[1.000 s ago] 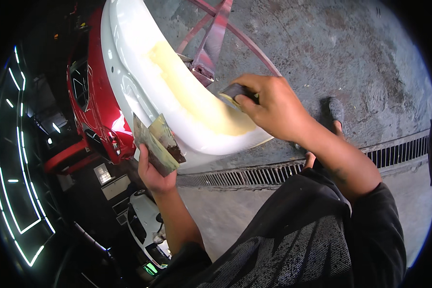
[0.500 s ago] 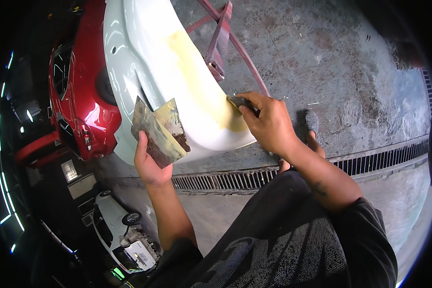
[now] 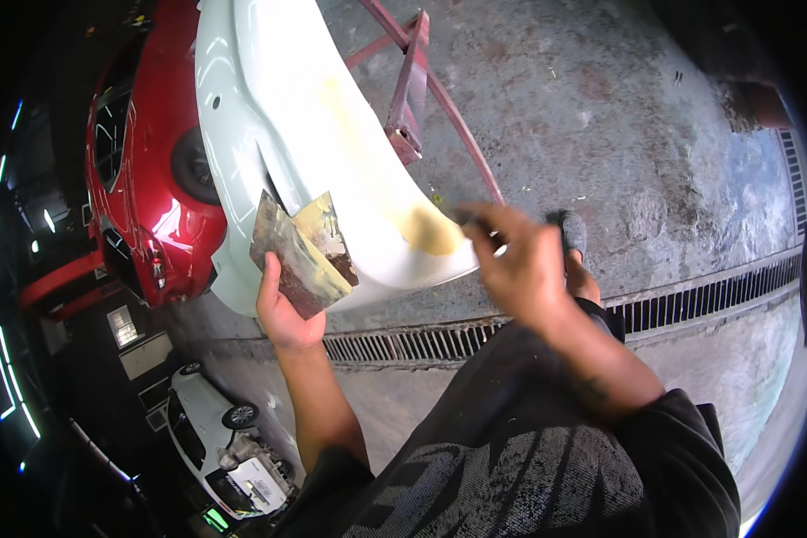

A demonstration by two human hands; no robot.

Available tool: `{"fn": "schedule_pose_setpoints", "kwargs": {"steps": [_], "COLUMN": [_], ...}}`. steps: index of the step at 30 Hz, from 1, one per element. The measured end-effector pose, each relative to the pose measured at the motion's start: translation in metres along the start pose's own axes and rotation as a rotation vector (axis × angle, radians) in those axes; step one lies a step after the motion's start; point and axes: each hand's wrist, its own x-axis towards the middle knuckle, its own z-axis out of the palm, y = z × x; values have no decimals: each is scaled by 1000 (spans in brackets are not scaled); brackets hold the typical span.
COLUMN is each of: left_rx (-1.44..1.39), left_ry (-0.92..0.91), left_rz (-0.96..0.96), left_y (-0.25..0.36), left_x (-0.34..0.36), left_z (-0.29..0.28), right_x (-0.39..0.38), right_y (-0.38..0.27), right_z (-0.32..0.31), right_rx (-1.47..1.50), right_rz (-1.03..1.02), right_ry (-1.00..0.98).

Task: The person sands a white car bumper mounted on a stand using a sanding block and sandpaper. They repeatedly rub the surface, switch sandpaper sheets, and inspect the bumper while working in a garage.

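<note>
My left hand (image 3: 289,316) grips metal putty plates (image 3: 285,255), whose flat faces carry smears of yellowish putty. They are held up in front of a glossy white car bumper (image 3: 242,125). Pale yellow putty (image 3: 429,231) lies in a patch near the bumper's right end, and a fainter streak runs further up. My right hand (image 3: 531,269), smeared by motion, is closed around a small dark putty spreader (image 3: 475,220). It is just off the bumper's right edge, beside the putty patch. Its fingertips and the spreader's outline are blurred.
A reddish metal stand (image 3: 411,99) is beyond the bumper's edge. At left are a red car (image 3: 170,215) and, lower down, a silver car (image 3: 208,421) with its engine exposed. A floor drain grate (image 3: 403,342) crosses the concrete, near my foot (image 3: 583,278).
My right hand has moved right with the spreader, off the bumper's surface. The putty at the right end looks thinner and smaller. My left hand still holds the plates.
</note>
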Motion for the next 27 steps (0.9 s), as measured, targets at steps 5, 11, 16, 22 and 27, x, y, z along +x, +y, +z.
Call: {"fn": "schedule_pose_setpoints", "kwargs": {"steps": [5,11,16,22,27], "left_rx": [4,11,25,10,-34], "left_ry": [-41,-76,-65,-65,-26], "left_rz": [-17,-23,-13,-21,30], "left_y": [0,0,-1,0,-5], "left_x": [2,2,1,0,-3], "left_z": [-2,0,4,7,10], "right_x": [30,34,28,-8,-28], "right_y": [49,30,20,15,27], "right_z": [-17,-3,14,29,3], "right_rx": [211,86,15,-34,24], "right_rz": [194,158,51,-134,-124], "right_ry": [-111,-205,-146,-91,-65]}}
